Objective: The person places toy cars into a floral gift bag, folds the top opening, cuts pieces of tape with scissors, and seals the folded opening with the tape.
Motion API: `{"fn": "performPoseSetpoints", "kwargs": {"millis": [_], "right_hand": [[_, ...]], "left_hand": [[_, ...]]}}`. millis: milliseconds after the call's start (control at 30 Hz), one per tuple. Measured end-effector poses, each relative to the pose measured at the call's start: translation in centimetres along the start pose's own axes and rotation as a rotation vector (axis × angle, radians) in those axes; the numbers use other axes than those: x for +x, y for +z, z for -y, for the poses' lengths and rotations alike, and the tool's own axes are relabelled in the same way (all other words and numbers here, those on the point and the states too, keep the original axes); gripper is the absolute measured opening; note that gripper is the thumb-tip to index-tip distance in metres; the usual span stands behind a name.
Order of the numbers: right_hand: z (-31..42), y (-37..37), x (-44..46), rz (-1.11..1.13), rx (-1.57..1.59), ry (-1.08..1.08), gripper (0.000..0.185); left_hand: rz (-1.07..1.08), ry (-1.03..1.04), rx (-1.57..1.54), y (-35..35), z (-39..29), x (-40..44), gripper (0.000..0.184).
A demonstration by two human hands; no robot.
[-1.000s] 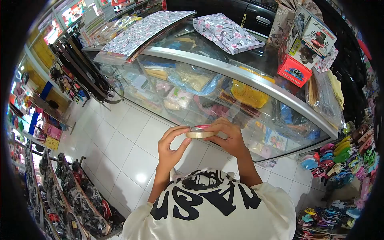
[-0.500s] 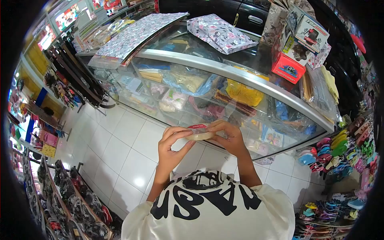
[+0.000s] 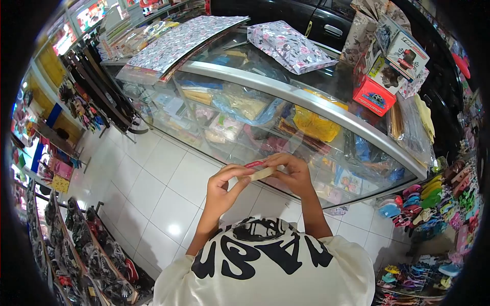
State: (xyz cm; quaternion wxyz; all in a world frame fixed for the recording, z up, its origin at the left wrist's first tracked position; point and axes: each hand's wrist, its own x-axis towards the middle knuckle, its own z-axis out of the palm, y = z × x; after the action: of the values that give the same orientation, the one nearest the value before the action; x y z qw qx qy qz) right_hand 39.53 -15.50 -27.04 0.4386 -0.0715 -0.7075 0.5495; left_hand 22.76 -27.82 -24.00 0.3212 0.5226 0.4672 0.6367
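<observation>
Between my two hands, in front of my chest, is a roll of clear tape [image 3: 262,174] with a red-and-white label showing on its inner side. My left hand [image 3: 225,186] grips its left side between thumb and fingers. On the right side, my right hand [image 3: 292,172] pinches the roll the same way. Both hands are raised above the floor, in front of the glass display counter [image 3: 240,76]. A flat parcel in floral paper [image 3: 291,46] lies on the counter top, beyond my hands.
Floral paper sheets [image 3: 184,43] are stacked at the counter's left. Toy boxes [image 3: 375,96] and plastic-wrapped packets [image 3: 408,127] stand at its right end. Sandals [image 3: 434,199] hang at the right; wrapped shoes [image 3: 87,245] fill racks at lower left. Belts [image 3: 102,86] hang beyond.
The tape roll has tilted, its right side now higher and its label seen more edge-on. Both hands keep hold of it. The view has shifted slightly.
</observation>
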Motion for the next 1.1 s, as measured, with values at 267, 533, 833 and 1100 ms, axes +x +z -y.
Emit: {"fn": "performPoseSetpoints", "kwargs": {"millis": [267,533,833,1100], "right_hand": [[0.8,1.1,1.7,0.053,-0.013,0.109,0.028],[2.3,1.5,2.9,0.176,-0.400,-0.004,0.022],[0.0,0.6,2.3,0.125,0.101,0.148,0.023],[-0.3,-0.2,2.0,0.129,0.152,0.154,0.026]], "left_hand": [[-0.040,-0.109,-0.047,-1.0,0.7,0.2,0.035],[0.033,-0.103,0.026,-1.3,0.6,0.5,0.038],[0.212,-0.153,-0.032,-2.3,-1.1,0.2,0.039],[0.290,-0.224,-0.143,-2.6,-0.7,-0.1,0.039]]}}
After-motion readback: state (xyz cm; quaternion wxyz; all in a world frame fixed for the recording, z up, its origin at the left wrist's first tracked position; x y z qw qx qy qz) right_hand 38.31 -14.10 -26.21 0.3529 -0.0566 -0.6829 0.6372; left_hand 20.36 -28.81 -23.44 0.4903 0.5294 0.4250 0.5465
